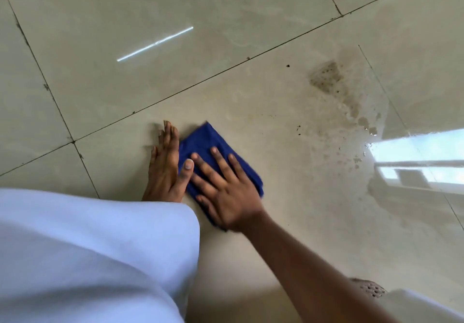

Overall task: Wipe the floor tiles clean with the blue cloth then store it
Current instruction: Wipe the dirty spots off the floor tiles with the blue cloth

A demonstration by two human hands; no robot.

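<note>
A folded blue cloth [208, 138] lies on the beige floor tiles [281, 162] in the middle of the view. My right hand [227, 197] presses flat on the cloth's near half, fingers spread. My left hand [164, 167] lies flat on the tile just left of the cloth, holding nothing, with its thumb resting on the cloth's left edge. A brown dirty stain [326, 77] with wet speckles trailing down toward the right sits on the same tile, up and to the right of the cloth and apart from it.
Dark grout lines [200, 81] run diagonally between the glossy tiles. A pale lavender garment [88, 252] covers the lower left. A window reflection [416, 157] shines on the wet floor at the right. A brown perforated object [370, 288] shows at the bottom right.
</note>
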